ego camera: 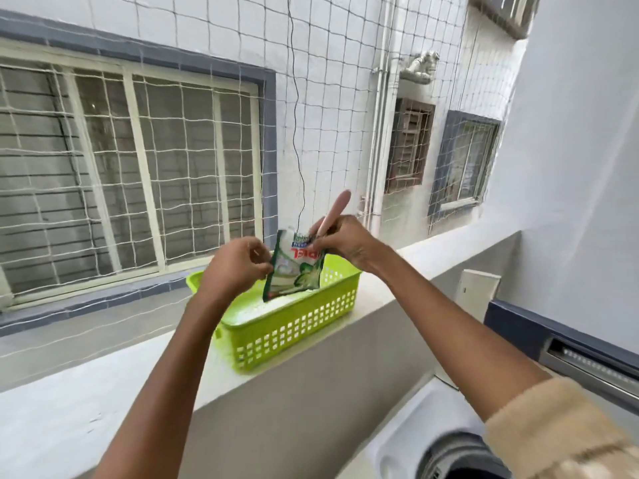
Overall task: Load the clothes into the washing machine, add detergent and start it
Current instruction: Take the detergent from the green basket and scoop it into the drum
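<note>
1. Head view, hands: our left hand (238,267) pinches the left edge of the detergent pouch (294,271) between thumb and curled fingers. Our right hand (340,242) is curled round a pink-handled tool (337,209) whose handle sticks up and away. Its working end meets the pouch's top edge, and we cannot tell whether it is scissors or something else.
2. Head view, the task's thing: the pouch is held in the air between both hands with its lettering upside down, above the far part of the green basket (297,326). The basket stands on the ledge (103,392), and something white lies inside it that we cannot identify.
3. Head view, the machine: the washing machine (432,440) sits near and to the right, below the ledge. Its drum opening (460,454) is uncovered, but the inside is too dark and blurred to show clothes.
4. Progress, as we judge it: we are at the detergent step and appear to be opening the pouch. Whether the clothes are loaded cannot be told. Adding the detergent, closing the machine and starting it are still left.
</note>
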{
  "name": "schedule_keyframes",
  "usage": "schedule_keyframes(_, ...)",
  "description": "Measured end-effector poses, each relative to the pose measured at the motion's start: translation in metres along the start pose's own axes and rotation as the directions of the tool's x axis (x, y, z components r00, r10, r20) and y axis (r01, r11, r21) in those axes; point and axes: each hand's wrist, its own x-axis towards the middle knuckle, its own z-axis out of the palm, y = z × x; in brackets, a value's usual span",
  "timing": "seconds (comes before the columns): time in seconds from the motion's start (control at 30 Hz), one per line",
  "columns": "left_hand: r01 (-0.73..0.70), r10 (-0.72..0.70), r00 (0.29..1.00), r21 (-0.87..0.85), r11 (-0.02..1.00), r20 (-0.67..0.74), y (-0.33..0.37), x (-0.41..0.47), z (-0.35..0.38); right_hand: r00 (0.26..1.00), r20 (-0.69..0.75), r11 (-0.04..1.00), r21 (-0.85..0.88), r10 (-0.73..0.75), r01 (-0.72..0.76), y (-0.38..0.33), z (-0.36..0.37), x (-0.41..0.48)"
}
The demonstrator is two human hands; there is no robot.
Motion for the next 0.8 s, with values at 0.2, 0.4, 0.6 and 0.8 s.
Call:
schedule_keyframes(0.2,-0.014,-0.019,0.988,0.21,0.978,0.153,0.0,-0.008,0.006,0.99,0.125,0.967,-0.253,0.059,-0.025,0.028,0.007,0.0)
schedule_keyframes(0.4,0.003,-0.053,0.966,0.196,0.981,0.253,0.004,-0.008,0.006,0.99,0.135,0.977,-0.214,0.049,-0.019,0.028,-0.018,-0.015)
schedule_keyframes(0.6,0.02,-0.046,0.935,0.077,0.997,0.351,0.018,-0.015,0.014,0.992,0.126,0.984,-0.177,0.018,0.005,0.028,-0.045,-0.037)
schedule_keyframes(0.8,-0.175,0.165,0.984,0.259,0.95,0.06,0.038,-0.028,0.031,1.0,0.017,0.982,-0.187,0.021,-0.017,0.023,-0.066,-0.071)
